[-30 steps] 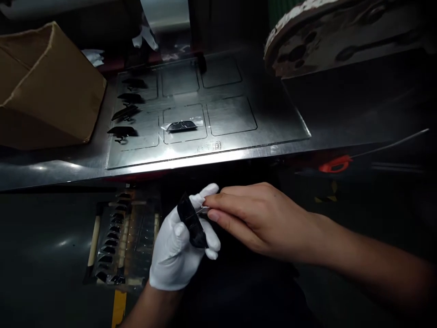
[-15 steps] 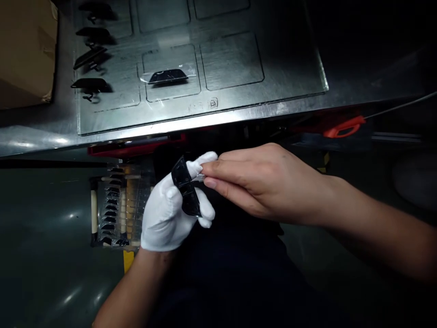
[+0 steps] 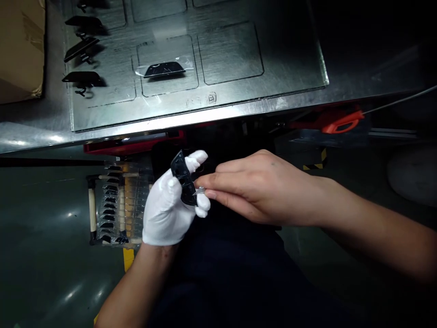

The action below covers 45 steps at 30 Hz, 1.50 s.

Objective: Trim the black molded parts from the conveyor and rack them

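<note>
My left hand (image 3: 167, 205), in a white glove, grips a black plastic part (image 3: 183, 177) with its hollow, ribbed inner side showing. Between thumb and fingertips, my bare right hand (image 3: 252, 187) pinches a small pointed metal blade (image 3: 200, 191). The blade lies against or very close to the part's lower right edge; I cannot tell whether it touches. On the glass-topped metal table ahead lies a similar black part (image 3: 164, 69) on clear film. Several more black parts (image 3: 83, 77) with small prongs stand in a column at the table's left.
A cardboard box (image 3: 20, 50) sits at the table's left end. Below, a rack (image 3: 92, 209) holds clear trays of black parts. An orange-handled tool (image 3: 344, 123) with a cable hangs under the table's front edge (image 3: 205, 116), beside a red object (image 3: 133, 145).
My right hand has moved slightly down along the part's edge, and the blade in its fingers now shows. My left hand keeps its grip on the part. The view has shifted slightly.
</note>
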Motion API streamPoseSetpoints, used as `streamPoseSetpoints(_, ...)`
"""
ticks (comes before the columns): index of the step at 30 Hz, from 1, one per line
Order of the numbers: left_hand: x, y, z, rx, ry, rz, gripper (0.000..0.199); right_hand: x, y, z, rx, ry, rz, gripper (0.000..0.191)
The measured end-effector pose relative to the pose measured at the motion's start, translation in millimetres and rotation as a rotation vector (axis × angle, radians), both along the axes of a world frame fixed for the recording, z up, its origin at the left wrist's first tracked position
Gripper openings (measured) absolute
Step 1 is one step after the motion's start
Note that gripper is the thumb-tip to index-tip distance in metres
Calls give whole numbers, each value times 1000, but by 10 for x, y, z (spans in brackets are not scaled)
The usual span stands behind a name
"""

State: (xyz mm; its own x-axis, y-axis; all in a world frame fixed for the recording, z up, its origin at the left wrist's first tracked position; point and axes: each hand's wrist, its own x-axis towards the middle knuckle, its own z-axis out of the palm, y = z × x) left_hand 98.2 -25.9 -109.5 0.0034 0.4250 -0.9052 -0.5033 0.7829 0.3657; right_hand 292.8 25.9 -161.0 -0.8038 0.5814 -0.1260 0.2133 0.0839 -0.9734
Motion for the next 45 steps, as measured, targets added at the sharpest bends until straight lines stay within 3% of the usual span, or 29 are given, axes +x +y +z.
streamPoseSetpoints(4,-22,-10,-20,36,-11,16,37,-9,-4,23,-55,28,-25,28)
streamPoseSetpoints(7,-14,5,-6,63,-2,6,38,53,72,15,-77,21,-141,30)
streamPoseSetpoints(11,12,25,26,84,31,-31,34,155,224,-13,-12,-78,-235,36)
streamPoseSetpoints(17,10,-34,37,58,26,-69,39,114,341,-5,163,-85,-143,33)
streamPoseSetpoints(28,6,-14,72,-41,145,-205,46,35,354,5,317,-290,-12,31)
streamPoseSetpoints(33,-28,33,46,-138,89,-237,52,39,402,-24,379,-339,69,27)
streamPoseSetpoints(39,-72,-11,-53,-169,5,-210,40,-45,589,114,393,-360,194,42)
streamPoseSetpoints(45,-74,-52,-56,-111,-32,-131,28,-128,738,264,446,-475,342,12)
